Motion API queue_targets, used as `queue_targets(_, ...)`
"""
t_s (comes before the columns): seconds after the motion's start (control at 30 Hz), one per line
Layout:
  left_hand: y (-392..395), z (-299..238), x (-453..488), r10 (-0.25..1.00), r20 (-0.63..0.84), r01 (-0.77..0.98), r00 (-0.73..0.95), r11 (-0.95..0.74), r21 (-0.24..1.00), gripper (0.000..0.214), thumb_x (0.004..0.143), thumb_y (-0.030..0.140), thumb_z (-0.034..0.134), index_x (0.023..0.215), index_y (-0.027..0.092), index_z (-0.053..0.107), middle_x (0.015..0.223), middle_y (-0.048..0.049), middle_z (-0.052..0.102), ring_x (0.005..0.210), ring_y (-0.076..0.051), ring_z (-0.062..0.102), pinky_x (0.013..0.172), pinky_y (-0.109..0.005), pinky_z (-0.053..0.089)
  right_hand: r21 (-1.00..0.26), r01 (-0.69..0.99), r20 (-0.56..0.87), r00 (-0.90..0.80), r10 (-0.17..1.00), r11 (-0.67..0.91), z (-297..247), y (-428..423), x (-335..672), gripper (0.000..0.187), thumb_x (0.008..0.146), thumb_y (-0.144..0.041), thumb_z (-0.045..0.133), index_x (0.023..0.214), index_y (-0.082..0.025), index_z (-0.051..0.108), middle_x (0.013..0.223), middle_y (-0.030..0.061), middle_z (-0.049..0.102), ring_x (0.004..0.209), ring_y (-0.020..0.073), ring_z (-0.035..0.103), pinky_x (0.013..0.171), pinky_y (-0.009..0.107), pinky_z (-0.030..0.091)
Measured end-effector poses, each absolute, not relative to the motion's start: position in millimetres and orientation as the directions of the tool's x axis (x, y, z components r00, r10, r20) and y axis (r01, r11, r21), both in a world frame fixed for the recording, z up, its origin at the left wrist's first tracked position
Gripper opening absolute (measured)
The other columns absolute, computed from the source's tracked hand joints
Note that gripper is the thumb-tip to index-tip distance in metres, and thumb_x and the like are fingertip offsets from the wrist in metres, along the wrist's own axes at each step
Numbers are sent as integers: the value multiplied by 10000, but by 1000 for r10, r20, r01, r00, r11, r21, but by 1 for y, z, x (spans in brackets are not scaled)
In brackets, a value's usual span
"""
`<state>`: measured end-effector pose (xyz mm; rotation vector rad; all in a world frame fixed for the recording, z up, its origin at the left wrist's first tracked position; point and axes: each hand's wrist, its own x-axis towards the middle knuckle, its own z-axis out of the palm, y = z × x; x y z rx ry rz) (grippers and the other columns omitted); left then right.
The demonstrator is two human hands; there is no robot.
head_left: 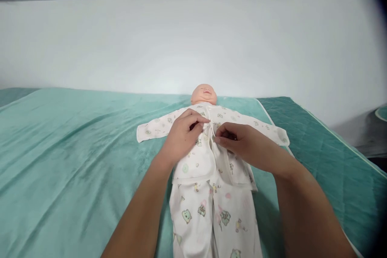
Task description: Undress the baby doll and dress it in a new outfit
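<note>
A baby doll (pixel 204 93) lies on its back, head toward the wall, dressed in a white printed baby jacket (pixel 193 165) with long sleeves spread to both sides. White printed baby pants (pixel 196 213) cover its legs below. My left hand (pixel 188 129) rests on the jacket's chest near the front opening, thumb and fingertips pinched together at the edge. Across from it, my right hand (pixel 238 141) pinches the jacket's other front edge, which is lifted a little. The front gapes open below the hands. Whatever fastener lies between the fingertips is hidden.
A light green blanket (pixel 75 149) with soft wrinkles spreads under the doll. At the right lies a darker green quilted cover (pixel 326 161) with a pale edge. A white wall (pixel 121 44) rises just behind the doll's head.
</note>
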<state>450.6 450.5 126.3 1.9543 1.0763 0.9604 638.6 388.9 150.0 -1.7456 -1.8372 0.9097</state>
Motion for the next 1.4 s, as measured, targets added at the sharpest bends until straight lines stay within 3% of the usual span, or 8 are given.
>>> queue_targets(0.2,450,128,449,876,270,361,400,-421,832,266,887,296,485,976,204,718,1079,-41,587,882,-58,533,756,-169,418,-765,643,-97,-118,988,1,149,389,641,346,851,-477,479,780,-152,575,701,4,484,571,22,339,475,143,260)
queue_targets(0.33,449,132,441,878,109,343,466,-293,892,340,891,444,498,1040,199,681,897,-45,579,671,-36,462,584,-162,368,-830,556,-110,-106,988,-33,150,388,642,344,843,-467,495,816,-142,604,714,14,487,577,19,357,491,139,269)
queue_targets(0.47,448,140,432,832,31,393,554,-294,872,401,833,529,580,1020,186,671,821,-38,542,693,-42,451,581,-150,365,-889,453,-130,-127,983,-59,148,389,642,344,843,-474,525,849,-141,606,727,15,482,604,16,393,526,133,302)
queue_targets(0.73,450,145,426,710,19,342,704,-362,867,318,808,454,644,899,149,646,903,-24,557,733,-19,443,646,-141,386,-917,396,-142,-209,968,-49,143,392,648,370,803,-515,624,967,-184,632,824,19,503,683,21,418,564,130,337)
queue_targets(0.93,443,147,428,738,-12,308,675,-267,913,362,832,487,612,905,132,617,763,-15,496,671,-12,422,579,-127,352,-964,266,-71,-185,980,-20,143,392,641,344,799,-482,653,961,-180,632,824,18,521,687,16,433,571,124,348)
queue_targets(1.23,440,150,428,730,-82,214,679,-90,973,350,821,447,646,939,119,607,785,-30,587,672,-17,522,572,-104,429,-988,155,-33,-249,968,6,140,395,638,336,778,-434,698,950,-163,601,794,11,518,683,14,453,573,121,375)
queue_targets(1.4,440,148,431,747,-83,228,659,-93,969,347,815,445,651,954,132,602,806,-33,608,684,-26,545,541,-93,425,-993,117,-13,-255,967,17,135,399,642,304,776,-383,708,922,-144,589,833,21,559,750,43,561,657,140,464)
